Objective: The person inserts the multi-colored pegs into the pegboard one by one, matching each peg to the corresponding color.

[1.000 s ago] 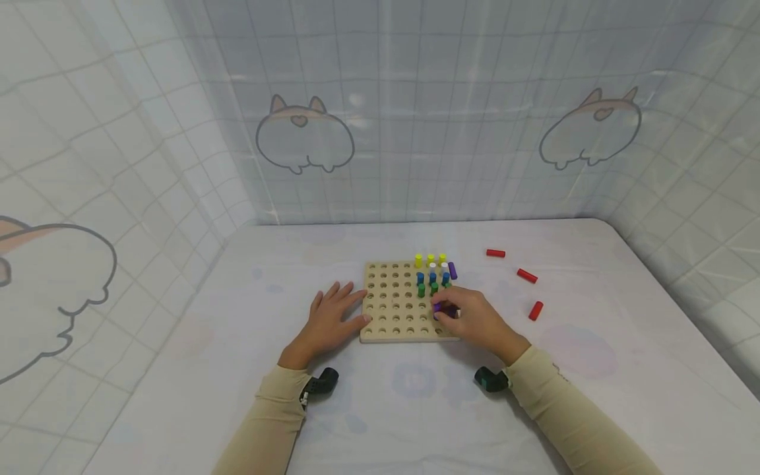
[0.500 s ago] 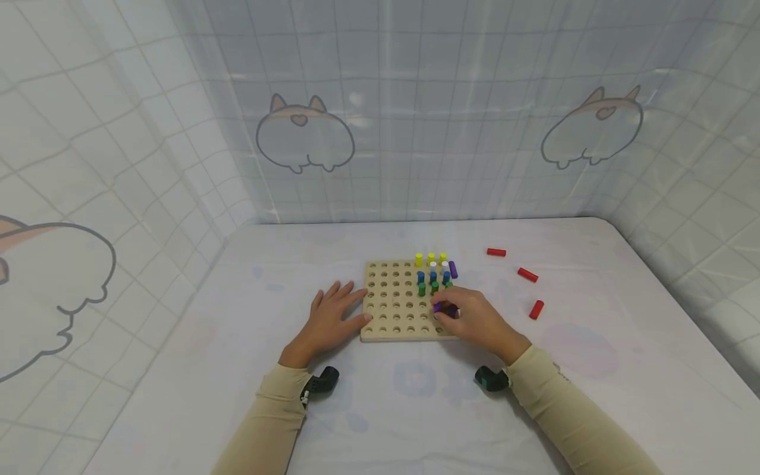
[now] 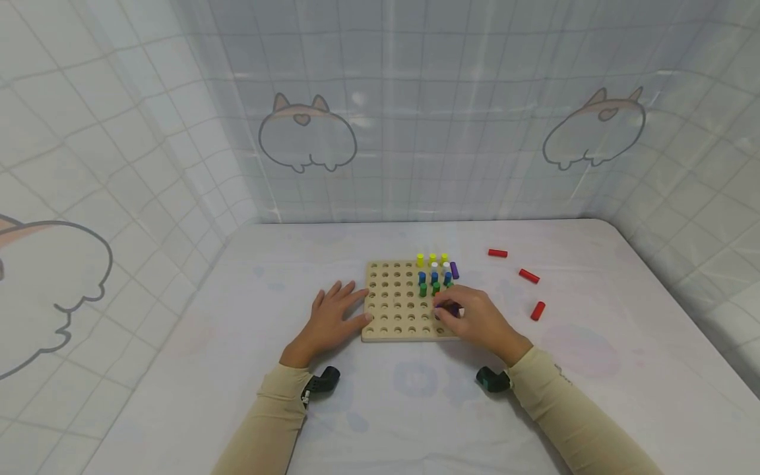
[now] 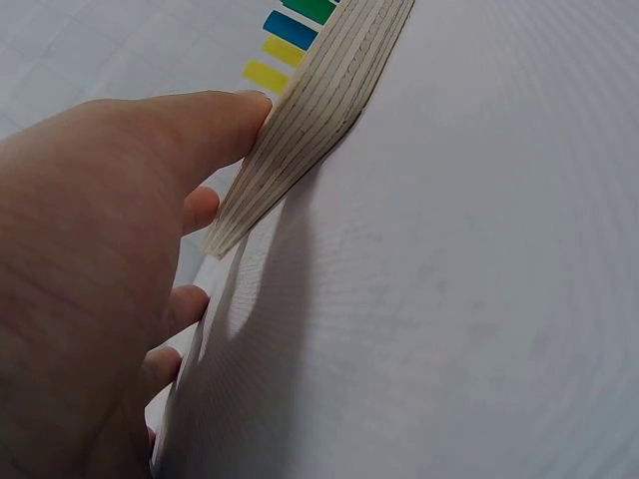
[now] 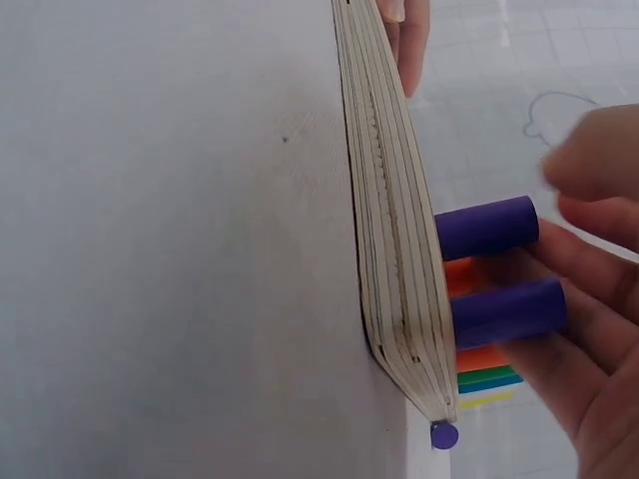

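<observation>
My left hand (image 3: 328, 324) lies with spread fingers at the left edge of a pale wooden pegboard (image 3: 388, 335), its thumb touching the board's side. At the board's right side is my right hand (image 3: 479, 322), fingers bent near two upright purple pegs (image 5: 509, 313). In the right wrist view the blurred thumb is off the nearer end of the farther purple peg (image 5: 489, 228), and the other fingers extend behind both pegs. Orange pegs (image 5: 461, 274) show partly behind them. Green pegs (image 3: 423, 290), blue pegs (image 3: 422, 278), white pegs (image 3: 435, 266) and yellow pegs (image 3: 420, 259) stand in rows beyond.
A loose purple peg (image 3: 454, 270) lies against the board's right edge. Three red pegs, including a far red peg (image 3: 497, 253), a middle red peg (image 3: 529, 276) and a near red peg (image 3: 538, 311), lie on the white tablecloth (image 3: 415, 422) to the right.
The purple peg top between my right thumb and fingertips has become less visible as the fingers shifted slightly around it. My left hand stays in place on the board.
</observation>
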